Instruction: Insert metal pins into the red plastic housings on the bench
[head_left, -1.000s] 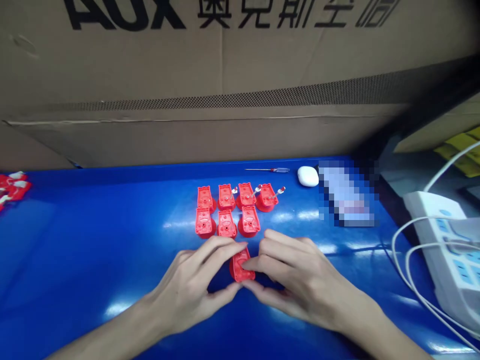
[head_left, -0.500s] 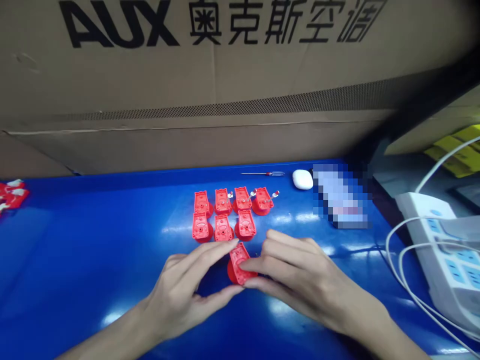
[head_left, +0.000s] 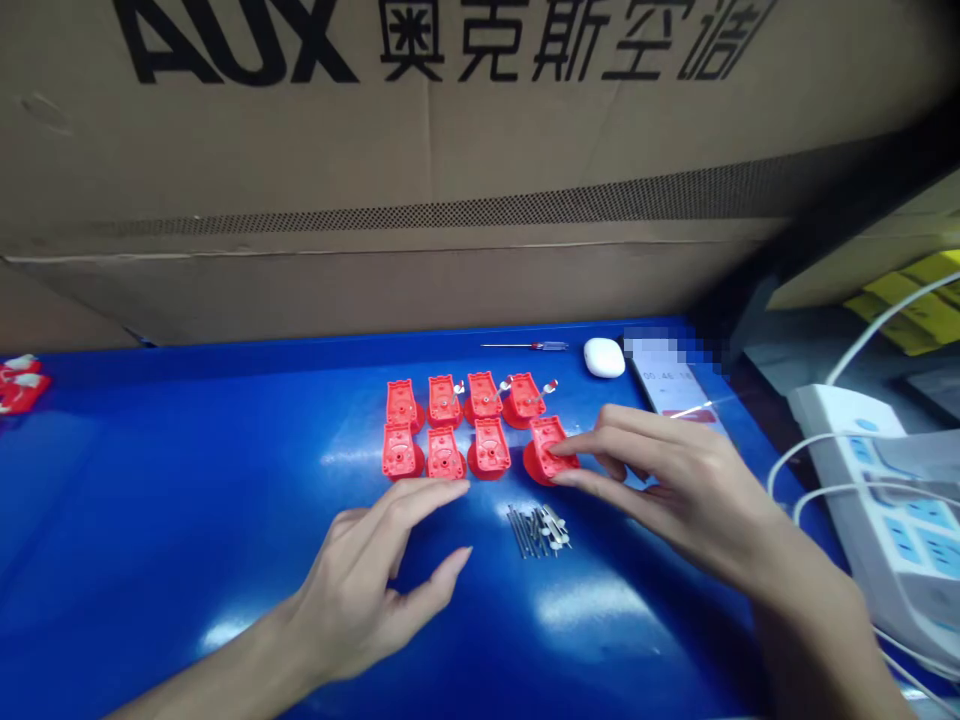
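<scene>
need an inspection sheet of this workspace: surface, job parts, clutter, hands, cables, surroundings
Surface: blue tabletop, glossy, with bright reflections.
Job's things: eight red parts in two rows of four; rods lean out of three back-row ones; metal pins lie piled nearer the person.
Clutter: screwdriver, white case and phone toward the back right; red-and-white pieces far left.
Hands: left hand open, holding nothing; right hand pinching the front row's rightmost red part.
Cables: white, around the power strip at right.
Surroundings: cardboard box behind; yellow items far right.
</scene>
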